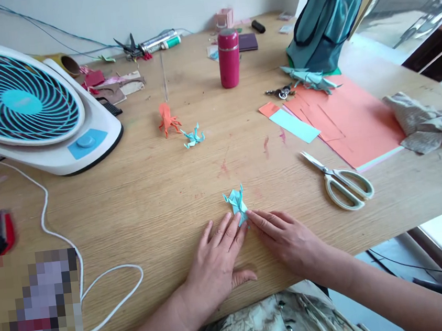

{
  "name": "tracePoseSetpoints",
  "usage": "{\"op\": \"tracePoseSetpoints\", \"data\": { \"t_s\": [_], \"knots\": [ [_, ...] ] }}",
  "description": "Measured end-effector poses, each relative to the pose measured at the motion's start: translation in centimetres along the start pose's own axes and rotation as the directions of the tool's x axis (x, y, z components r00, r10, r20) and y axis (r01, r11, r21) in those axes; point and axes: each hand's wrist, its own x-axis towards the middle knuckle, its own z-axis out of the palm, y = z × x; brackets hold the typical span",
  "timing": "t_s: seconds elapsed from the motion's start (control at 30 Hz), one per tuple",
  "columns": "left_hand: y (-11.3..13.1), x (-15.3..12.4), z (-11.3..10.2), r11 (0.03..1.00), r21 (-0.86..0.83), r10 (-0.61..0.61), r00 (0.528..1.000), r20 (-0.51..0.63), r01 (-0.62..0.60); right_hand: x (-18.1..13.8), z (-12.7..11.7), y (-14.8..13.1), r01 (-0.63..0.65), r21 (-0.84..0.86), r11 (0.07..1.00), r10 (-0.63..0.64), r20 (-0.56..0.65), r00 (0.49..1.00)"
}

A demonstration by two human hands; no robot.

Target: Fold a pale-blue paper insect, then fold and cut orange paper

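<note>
A small light-blue origami figure (236,201) lies on the wooden table in front of me, its thin folded limbs pointing away. My left hand (218,252) rests flat beside its near end, fingers stretched and thumb apart, with the fingertips on the paper. From the other side my right hand (292,239) holds the near right edge, its fingers pressed together; the thumb is hidden under them. Both hands cover part of the figure's near end. Farther back stand a finished-looking light-blue origami figure (193,136) with several limbs and an orange origami figure (168,119).
Scissors (343,181) lie to the right, near orange paper sheets (358,119) and a light-blue strip (295,124). A white fan (95,139) stands at left, its cable (45,205) looping nearby. Behind are a magenta bottle (229,59), a teal bag (321,28), and a crumpled cloth (424,120).
</note>
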Motion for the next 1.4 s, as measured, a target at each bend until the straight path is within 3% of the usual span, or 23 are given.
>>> {"op": "tracePoseSetpoints", "data": {
  "t_s": [0.07, 0.13, 0.27, 0.4, 0.5, 0.6, 0.67, 0.77, 0.9, 0.97, 1.07, 1.13, 1.27, 1.4],
  "knots": [
    [0.2, -0.1, 0.1, 1.000, 0.014, -0.013, 1.000, 0.005, 0.013, 0.3, -0.2, -0.3, -0.051, 0.045, 0.998, 0.053, -0.040, 0.998],
    [0.3, -0.1, 0.3, 1.000, 0.019, -0.020, 1.000, 0.007, 0.020, 0.8, -0.3, -0.4, -0.185, 0.152, 0.971, 0.199, -0.083, 0.976],
    [0.6, -0.3, 0.8, 1.000, 0.009, -0.021, 1.000, 0.016, 0.021, 2.8, -0.2, -0.6, -0.508, 0.233, 0.829, 0.536, -0.074, 0.841],
    [0.5, -0.4, 0.7, 0.995, -0.096, -0.011, 0.999, -0.033, 0.007, 5.1, 0.1, -1.1, -0.680, 0.134, 0.721, 0.681, 0.044, 0.731],
    [0.0, -0.6, 0.5, 0.964, -0.260, -0.092, 0.984, -0.152, 0.049, 6.1, 0.2, -1.5, -0.707, 0.121, 0.696, 0.702, 0.089, 0.706],
    [-0.7, -0.2, 0.3, 0.882, -0.433, -0.314, 0.918, -0.242, 0.187, 6.1, 0.2, -1.7, -0.709, 0.164, 0.685, 0.705, 0.092, 0.703],
    [-1.0, 0.5, 0.1, 0.831, -0.469, -0.432, 0.878, -0.208, 0.298, 5.9, 0.2, -1.6, -0.709, 0.233, 0.665, 0.712, 0.087, 0.697],
    [-1.0, 2.1, -0.5, 0.791, -0.461, -0.490, 0.868, -0.083, 0.402, 5.7, 0.2, -1.2, -0.706, 0.320, 0.632, 0.722, 0.089, 0.687],
    [-0.4, 4.2, -1.2, 0.704, -0.471, -0.596, 0.803, 0.018, 0.533, 5.6, 0.6, -0.7, -0.696, 0.373, 0.613, 0.726, 0.081, 0.683],
    [-0.2, 4.9, -1.3, 0.619, -0.572, -0.643, 0.766, 0.024, 0.538, 5.4, 0.9, -0.5, -0.678, 0.421, 0.603, 0.726, 0.063, 0.685],
    [-0.2, 5.4, -1.0, 0.361, -0.828, -0.732, 0.680, 0.033, 0.429, 5.0, 1.4, -0.1, -0.633, 0.516, 0.577, 0.728, 0.028, 0.685],
    [-0.3, 5.6, -0.5, 0.217, -0.911, -0.763, 0.643, 0.066, 0.351, 4.8, 1.7, 0.1, -0.595, 0.591, 0.544, 0.733, 0.009, 0.680],
    [-0.5, 6.1, 0.2, 0.030, -0.968, -0.757, 0.638, 0.140, 0.248, 4.8, 1.8, 0.2, -0.467, 0.760, 0.452, 0.744, -0.032, 0.667],
    [-0.5, 6.6, -0.4, -0.191, -0.976, -0.688, 0.695, 0.209, 0.104, 4.9, 0.5, 0.5, -0.302, 0.881, 0.363, 0.745, -0.079, 0.663]
  ]
}}
